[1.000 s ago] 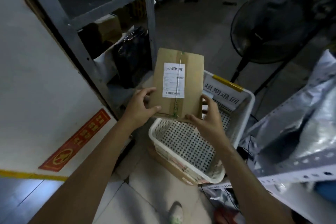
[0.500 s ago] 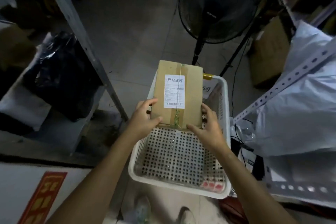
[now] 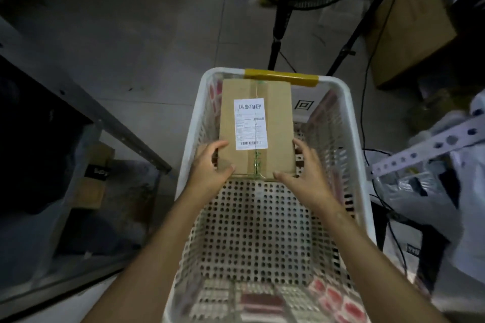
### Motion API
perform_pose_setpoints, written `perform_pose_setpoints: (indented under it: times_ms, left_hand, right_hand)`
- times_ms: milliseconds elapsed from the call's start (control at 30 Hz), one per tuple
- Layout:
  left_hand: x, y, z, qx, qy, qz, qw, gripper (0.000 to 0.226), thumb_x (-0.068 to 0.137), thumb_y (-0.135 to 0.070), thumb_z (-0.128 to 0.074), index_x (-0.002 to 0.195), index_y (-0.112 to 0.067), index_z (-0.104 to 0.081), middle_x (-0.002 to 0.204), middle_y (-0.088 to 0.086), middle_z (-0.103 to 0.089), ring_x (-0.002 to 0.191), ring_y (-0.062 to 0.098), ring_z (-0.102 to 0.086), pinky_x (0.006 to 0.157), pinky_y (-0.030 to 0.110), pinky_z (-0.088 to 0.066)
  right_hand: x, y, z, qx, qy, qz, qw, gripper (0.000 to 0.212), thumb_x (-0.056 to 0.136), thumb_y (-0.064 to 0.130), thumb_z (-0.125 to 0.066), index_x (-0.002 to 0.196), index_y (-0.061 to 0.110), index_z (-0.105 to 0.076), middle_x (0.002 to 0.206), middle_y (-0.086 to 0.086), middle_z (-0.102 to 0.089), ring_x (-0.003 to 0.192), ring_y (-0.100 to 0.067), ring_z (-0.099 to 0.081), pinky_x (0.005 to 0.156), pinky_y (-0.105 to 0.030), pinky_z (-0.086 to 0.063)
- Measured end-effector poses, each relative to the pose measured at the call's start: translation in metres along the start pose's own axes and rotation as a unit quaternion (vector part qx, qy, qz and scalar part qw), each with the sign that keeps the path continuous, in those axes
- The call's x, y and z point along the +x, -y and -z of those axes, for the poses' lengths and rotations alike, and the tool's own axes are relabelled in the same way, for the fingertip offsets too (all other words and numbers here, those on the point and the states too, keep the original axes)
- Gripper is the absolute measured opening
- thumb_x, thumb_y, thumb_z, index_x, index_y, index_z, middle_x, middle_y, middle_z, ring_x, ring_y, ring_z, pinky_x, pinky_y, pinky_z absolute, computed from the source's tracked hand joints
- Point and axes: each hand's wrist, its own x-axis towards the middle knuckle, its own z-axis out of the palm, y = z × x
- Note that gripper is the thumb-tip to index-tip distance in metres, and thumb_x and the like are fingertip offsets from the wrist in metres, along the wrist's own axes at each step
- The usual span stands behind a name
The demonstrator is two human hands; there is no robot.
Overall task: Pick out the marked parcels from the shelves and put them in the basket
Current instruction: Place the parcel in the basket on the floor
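Observation:
A flat brown cardboard parcel with a white printed label sits inside the far half of the white perforated basket. My left hand grips the parcel's near left corner, thumb on top. My right hand holds its near right corner, thumb along the near edge. Whether the parcel rests on the basket floor or is still held above it I cannot tell. The near half of the basket floor is bare. A strip of yellow tape wraps the basket's far rim.
A metal shelf frame with dark bagged parcels stands at the left. At the right a perforated shelf rail holds white and grey bags. A standing fan and a cardboard box are on the floor beyond the basket.
Both hands have carried the parcel from above the basket's edge down into its far half. My view has swung from the left shelf to straight over the basket.

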Motion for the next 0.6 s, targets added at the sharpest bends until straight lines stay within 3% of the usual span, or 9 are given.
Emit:
perform_pose_setpoints:
  times_ms: [167, 267, 367, 433, 500, 600]
  left_hand:
    - [0.043, 0.03, -0.023, -0.001, -0.012, 0.029, 1.0, 0.062, 0.083, -0.008, -0.075, 0.132, -0.039, -0.051, 0.135, -0.012, -0.042, 0.121, 0.016, -0.051, 0.095, 0.045, -0.055]
    - [0.059, 0.044, -0.033, -0.006, -0.022, 0.034, 0.999, 0.068, 0.082, -0.004, -0.074, 0.137, -0.036, -0.048, 0.131, -0.014, -0.038, 0.122, 0.014, -0.048, 0.101, 0.045, -0.051]
    - [0.07, 0.052, -0.039, -0.019, -0.026, 0.047, 0.998, 0.07, 0.084, 0.003, -0.069, 0.141, -0.031, -0.047, 0.134, -0.01, -0.035, 0.12, 0.011, -0.046, 0.105, 0.039, -0.049]
    - [0.074, 0.057, -0.04, -0.013, -0.029, 0.051, 0.998, 0.071, 0.084, 0.005, -0.068, 0.139, -0.035, -0.048, 0.135, -0.009, -0.035, 0.119, 0.01, -0.048, 0.099, 0.029, -0.05]
    - [0.075, 0.062, -0.041, -0.001, -0.031, 0.045, 0.999, 0.071, 0.084, 0.004, -0.068, 0.138, -0.038, -0.048, 0.137, -0.009, -0.035, 0.117, 0.008, -0.049, 0.088, 0.014, -0.049]
    - [0.074, 0.069, -0.04, 0.008, -0.031, 0.051, 0.998, 0.067, 0.086, 0.002, -0.067, 0.138, -0.035, -0.048, 0.136, -0.009, -0.035, 0.115, 0.006, -0.048, 0.08, 0.002, -0.043]
  right_hand:
    - [0.048, -0.032, -0.018, 0.007, 0.011, 0.005, 1.0, 0.087, 0.081, 0.018, -0.079, 0.15, 0.036, -0.029, 0.148, 0.012, -0.031, 0.122, -0.005, -0.04, 0.086, -0.013, -0.044]
    - [0.072, -0.046, -0.027, 0.014, 0.024, 0.005, 1.0, 0.088, 0.081, 0.02, -0.079, 0.15, 0.036, -0.028, 0.146, 0.015, -0.03, 0.124, -0.005, -0.039, 0.095, -0.026, -0.053]
    - [0.086, -0.058, -0.037, 0.009, 0.032, 0.006, 0.999, 0.088, 0.081, 0.02, -0.08, 0.149, 0.037, -0.028, 0.143, 0.016, -0.031, 0.121, -0.001, -0.037, 0.08, -0.002, -0.041]
    - [0.09, -0.066, -0.044, 0.008, 0.038, 0.012, 0.999, 0.086, 0.082, 0.019, -0.079, 0.148, 0.038, -0.028, 0.14, 0.017, -0.031, 0.12, 0.001, -0.039, 0.073, 0.002, -0.039]
    - [0.091, -0.073, -0.05, 0.009, 0.037, 0.018, 0.999, 0.082, 0.083, 0.018, -0.078, 0.148, 0.036, -0.031, 0.135, 0.017, -0.031, 0.12, 0.001, -0.04, 0.081, -0.001, -0.043]
    - [0.092, -0.076, -0.057, 0.024, 0.05, 0.017, 0.998, 0.072, 0.085, 0.018, -0.077, 0.145, 0.032, -0.04, 0.126, 0.017, -0.032, 0.113, 0.006, -0.045, 0.096, -0.022, -0.053]
